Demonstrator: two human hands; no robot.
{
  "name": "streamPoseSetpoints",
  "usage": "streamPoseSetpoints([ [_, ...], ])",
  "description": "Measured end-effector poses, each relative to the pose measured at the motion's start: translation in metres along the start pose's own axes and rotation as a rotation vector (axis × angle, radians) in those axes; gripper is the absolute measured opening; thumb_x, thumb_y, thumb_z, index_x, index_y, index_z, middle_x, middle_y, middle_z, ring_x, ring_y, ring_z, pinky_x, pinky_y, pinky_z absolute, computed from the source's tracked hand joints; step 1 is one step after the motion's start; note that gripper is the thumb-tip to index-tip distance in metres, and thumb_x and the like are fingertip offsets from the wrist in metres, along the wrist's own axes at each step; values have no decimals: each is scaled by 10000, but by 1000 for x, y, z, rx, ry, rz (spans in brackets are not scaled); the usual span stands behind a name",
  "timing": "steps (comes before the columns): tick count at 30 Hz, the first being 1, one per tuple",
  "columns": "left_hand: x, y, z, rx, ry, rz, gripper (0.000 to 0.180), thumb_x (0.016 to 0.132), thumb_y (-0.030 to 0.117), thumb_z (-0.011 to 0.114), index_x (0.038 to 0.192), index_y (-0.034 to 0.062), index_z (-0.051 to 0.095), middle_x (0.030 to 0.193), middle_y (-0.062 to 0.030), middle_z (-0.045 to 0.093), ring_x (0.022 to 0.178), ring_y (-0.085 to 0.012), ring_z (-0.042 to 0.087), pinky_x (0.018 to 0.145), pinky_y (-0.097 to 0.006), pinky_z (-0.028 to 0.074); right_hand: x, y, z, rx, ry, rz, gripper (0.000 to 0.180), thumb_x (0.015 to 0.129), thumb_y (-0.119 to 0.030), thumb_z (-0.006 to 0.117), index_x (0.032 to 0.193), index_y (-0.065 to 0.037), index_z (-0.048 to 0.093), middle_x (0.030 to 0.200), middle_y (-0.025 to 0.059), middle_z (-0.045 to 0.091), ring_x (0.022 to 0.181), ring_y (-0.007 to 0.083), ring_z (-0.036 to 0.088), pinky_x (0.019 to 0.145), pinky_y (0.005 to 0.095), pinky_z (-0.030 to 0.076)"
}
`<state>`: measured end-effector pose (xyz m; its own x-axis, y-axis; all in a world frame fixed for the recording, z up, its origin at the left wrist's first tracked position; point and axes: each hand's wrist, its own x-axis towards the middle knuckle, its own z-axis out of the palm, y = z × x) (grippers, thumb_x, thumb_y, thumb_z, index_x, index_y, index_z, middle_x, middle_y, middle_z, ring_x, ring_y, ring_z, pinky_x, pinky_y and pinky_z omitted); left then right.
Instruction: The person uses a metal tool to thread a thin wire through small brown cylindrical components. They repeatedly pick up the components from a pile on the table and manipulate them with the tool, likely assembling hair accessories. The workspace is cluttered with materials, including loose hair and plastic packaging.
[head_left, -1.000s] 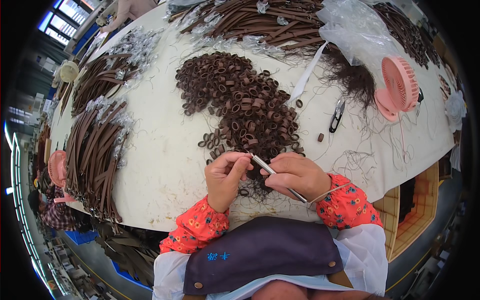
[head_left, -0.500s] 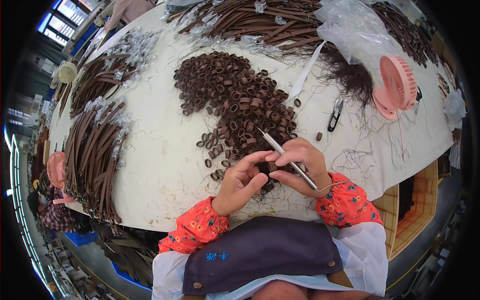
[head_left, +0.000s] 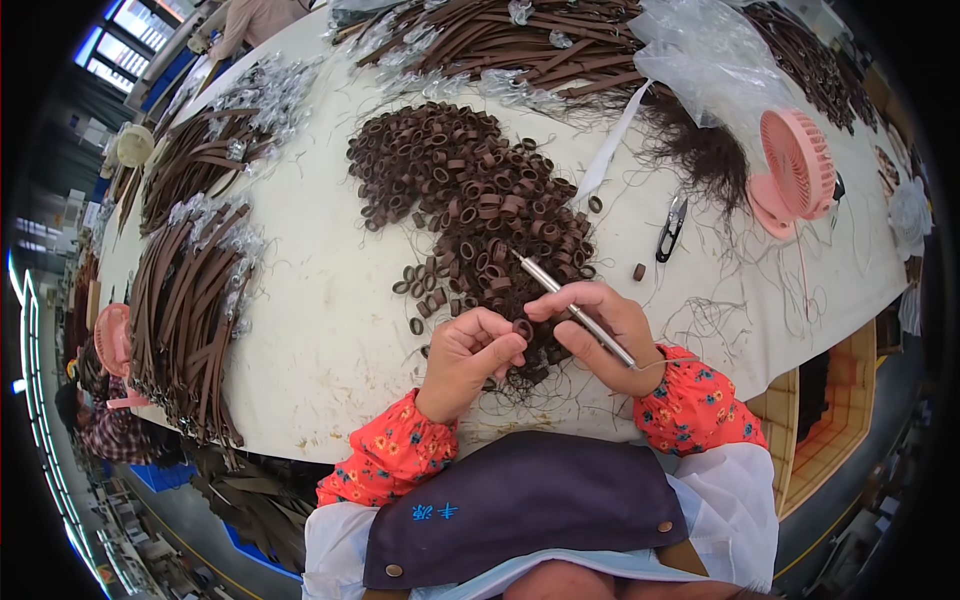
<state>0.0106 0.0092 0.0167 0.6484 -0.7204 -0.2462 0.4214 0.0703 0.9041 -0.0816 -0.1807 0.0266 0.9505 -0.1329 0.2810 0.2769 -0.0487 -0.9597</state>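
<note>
Between the thumb and fingertips of my left hand is a small brown loop, pinched near the lower end of the pile. My right hand grips a slim silver pen-shaped tool with a fine tip and a thin cord at its rear end. The tool slants up and left, its tip over the heap of brown loops. My right thumb and index finger are spread apart just right of the held loop. Loose dark threads lie below my fingers.
Bundles of brown straps with clear wrapping lie on the left, with more straps at the back. Thread snips and a pink fan stand right, beside a tangle of dark threads. A wooden crate sits beyond the table's right edge.
My left hand has closed into a pinch on a loop that both hands were at before. My right fingers have come away from it, still keeping the silver tool.
</note>
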Motion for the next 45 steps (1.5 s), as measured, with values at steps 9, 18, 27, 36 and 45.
streamPoseSetpoints([
  [9, 0, -1, 4, 211, 102, 189, 101, 919, 111, 645, 940, 18, 613, 744, 1, 615, 639, -36, 542, 552, -178, 386, 1, -4, -15, 146, -13, -89, 204, 1010, -175, 446, 1015, -12, 569, 698, 26, 633, 730, 131, 637, 1036, 416, 359],
  [18, 0, -6, 0, 218, 89, 200, 93, 915, 84, 644, 949, 4, 610, 778, 2, 609, 662, -46, 554, 593, -193, 436, 1, -5, -13, 79, -12, -65, 205, 1009, -187, 442, 990, -36, 577, 658, -7, 600, 700, 117, 629, 1053, 436, 331],
  [27, -2, -4, 0, 217, 113, 193, 100, 922, 93, 643, 971, 11, 613, 681, 59, 556, 563, 11, 433, 511, -160, 317, 2, -8, -13, 109, 48, -46, 222, 1003, -195, 435, 939, -30, 569, 632, 25, 585, 622, 150, 628, 1048, 475, 349],
  [36, 9, 9, -6, 964, 402, 612, 186, 837, 3, 646, 1005, 81, 667, 692, 25, 513, 641, -79, 432, 577, -244, 314, 1, -4, -19, 170, 132, -81, 234, 1019, -182, 436, 1014, 18, 559, 655, 44, 581, 642, 131, 599, 865, 339, 474],
  [45, 6, 15, -6, 1307, 20, 614, 158, 720, 112, 759, 856, 123, 679, 779, -17, 516, 757, -215, 497, 687, -357, 351, 1, -9, -17, 208, 116, -18, 251, 1025, -201, 438, 1033, 18, 560, 672, 46, 576, 667, 125, 592, 665, 265, 485],
])
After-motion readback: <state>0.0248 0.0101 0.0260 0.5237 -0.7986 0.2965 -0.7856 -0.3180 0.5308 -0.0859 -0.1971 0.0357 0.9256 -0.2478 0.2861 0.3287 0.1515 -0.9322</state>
